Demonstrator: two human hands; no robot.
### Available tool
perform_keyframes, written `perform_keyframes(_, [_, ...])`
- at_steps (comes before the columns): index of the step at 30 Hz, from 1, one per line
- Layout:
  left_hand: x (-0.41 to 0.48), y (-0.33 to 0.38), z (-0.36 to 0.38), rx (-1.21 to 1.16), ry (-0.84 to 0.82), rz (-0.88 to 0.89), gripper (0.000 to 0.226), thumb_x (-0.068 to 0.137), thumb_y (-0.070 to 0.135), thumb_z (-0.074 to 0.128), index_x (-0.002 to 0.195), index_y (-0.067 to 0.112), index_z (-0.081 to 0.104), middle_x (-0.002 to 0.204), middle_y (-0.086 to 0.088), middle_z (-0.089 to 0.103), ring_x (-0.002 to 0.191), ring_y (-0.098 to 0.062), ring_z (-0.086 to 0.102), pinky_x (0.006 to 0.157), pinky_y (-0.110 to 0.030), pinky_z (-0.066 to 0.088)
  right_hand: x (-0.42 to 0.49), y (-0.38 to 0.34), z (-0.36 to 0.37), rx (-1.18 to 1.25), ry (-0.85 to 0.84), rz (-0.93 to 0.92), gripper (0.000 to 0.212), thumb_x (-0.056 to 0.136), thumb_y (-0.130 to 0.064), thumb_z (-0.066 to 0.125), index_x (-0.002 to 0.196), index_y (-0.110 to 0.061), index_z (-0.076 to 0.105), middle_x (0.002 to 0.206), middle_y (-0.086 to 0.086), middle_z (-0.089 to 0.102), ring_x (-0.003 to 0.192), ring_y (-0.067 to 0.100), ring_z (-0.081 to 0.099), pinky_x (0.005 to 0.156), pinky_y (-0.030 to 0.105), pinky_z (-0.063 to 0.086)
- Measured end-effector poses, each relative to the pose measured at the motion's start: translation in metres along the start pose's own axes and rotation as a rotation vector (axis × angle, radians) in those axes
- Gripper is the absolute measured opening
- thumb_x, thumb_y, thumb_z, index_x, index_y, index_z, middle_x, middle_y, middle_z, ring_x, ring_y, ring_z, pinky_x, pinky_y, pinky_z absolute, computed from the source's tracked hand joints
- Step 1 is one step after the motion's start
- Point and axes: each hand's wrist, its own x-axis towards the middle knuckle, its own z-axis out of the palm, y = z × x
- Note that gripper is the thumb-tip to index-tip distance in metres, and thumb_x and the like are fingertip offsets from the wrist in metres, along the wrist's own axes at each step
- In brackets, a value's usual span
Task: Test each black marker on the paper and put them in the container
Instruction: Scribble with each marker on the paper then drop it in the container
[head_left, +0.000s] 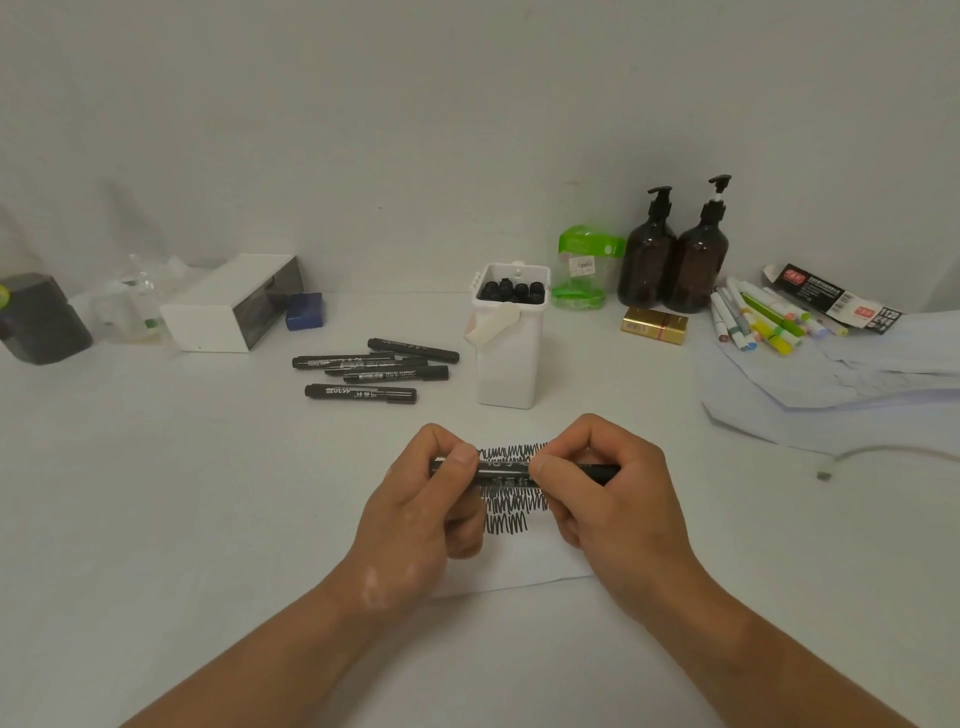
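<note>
Both hands hold one black marker (503, 473) level above the paper (524, 561). My left hand (426, 514) pinches its left end, and my right hand (602, 493) grips its right half. Rows of black zigzag scribbles (511, 512) cover the paper beneath the marker. Several more black markers (371, 371) lie loose on the table to the upper left. The white container (511, 358) stands behind the paper, with several black markers upright inside it.
Two brown pump bottles (675, 260), a green plastic holder (584, 270) and a gold box (654, 325) stand at the back right. Coloured markers (758, 317) lie on loose sheets at the right. A white box (234, 304) and a dark object (39, 317) sit at the left.
</note>
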Motion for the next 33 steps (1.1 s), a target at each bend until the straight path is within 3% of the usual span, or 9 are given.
perform_keyframes(17, [0.0, 0.005, -0.003, -0.04, -0.075, 0.012, 0.031, 0.092, 0.034, 0.057, 0.075, 0.015, 0.041, 0.059, 0.003, 0.023, 0.049, -0.019, 0.022, 0.052, -0.031, 0.023, -0.002, -0.002, 0.002, -0.03, 0.015, -0.031, 0.013, 0.075, -0.028, 0.068, 0.064, -0.025, 0.062, 0.049, -0.009, 0.056, 0.044, 0.007, 0.046, 0.05, 0.022, 0.037])
perform_keyframes(21, [0.005, 0.005, -0.014, -0.014, -0.12, 0.036, 0.03, 0.081, 0.036, 0.069, 0.086, 0.014, 0.049, 0.056, 0.001, 0.04, 0.055, -0.024, 0.037, 0.06, -0.037, 0.032, 0.0, -0.004, 0.001, 0.05, -0.074, 0.01, 0.011, 0.077, -0.026, 0.067, 0.067, -0.025, 0.062, 0.054, -0.005, 0.056, 0.047, 0.011, 0.045, 0.05, 0.024, 0.037])
perform_keyframes(24, [0.006, 0.007, -0.017, -0.095, -0.089, 0.079, 0.026, 0.076, 0.025, 0.074, 0.095, 0.014, 0.06, 0.062, -0.005, 0.053, 0.061, -0.026, 0.049, 0.062, -0.04, 0.041, 0.0, -0.005, -0.002, 0.067, -0.12, 0.006, 0.005, 0.078, -0.024, 0.063, 0.075, -0.027, 0.065, 0.058, -0.006, 0.058, 0.055, 0.013, 0.047, 0.054, 0.029, 0.04])
perform_keyframes(27, [0.008, 0.006, -0.016, -0.253, -0.071, 0.078, 0.031, 0.075, 0.02, 0.076, 0.106, 0.016, 0.071, 0.071, -0.006, 0.055, 0.069, -0.02, 0.056, 0.066, -0.031, 0.052, -0.002, -0.005, -0.002, 0.065, -0.152, 0.014, 0.009, 0.074, -0.033, 0.068, 0.083, -0.03, 0.066, 0.067, -0.003, 0.07, 0.062, 0.011, 0.059, 0.065, 0.028, 0.047])
perform_keyframes(30, [0.007, 0.004, -0.012, -0.169, -0.087, 0.053, 0.03, 0.079, 0.033, 0.074, 0.106, 0.018, 0.075, 0.087, -0.006, 0.071, 0.08, -0.02, 0.066, 0.072, -0.031, 0.055, -0.006, -0.002, 0.002, 0.076, -0.271, 0.038, 0.02, 0.07, -0.044, 0.073, 0.083, -0.032, 0.063, 0.078, 0.001, 0.078, 0.073, 0.016, 0.07, 0.073, 0.03, 0.053])
perform_keyframes(33, [0.005, 0.004, -0.013, -0.024, -0.097, 0.074, 0.033, 0.085, 0.042, 0.066, 0.11, 0.02, 0.074, 0.102, -0.008, 0.075, 0.093, -0.027, 0.07, 0.08, -0.04, 0.057, -0.009, 0.002, 0.005, -0.171, -0.296, -0.073, 0.012, 0.078, -0.044, 0.073, 0.082, -0.034, 0.068, 0.079, -0.009, 0.078, 0.079, 0.01, 0.073, 0.078, 0.029, 0.056])
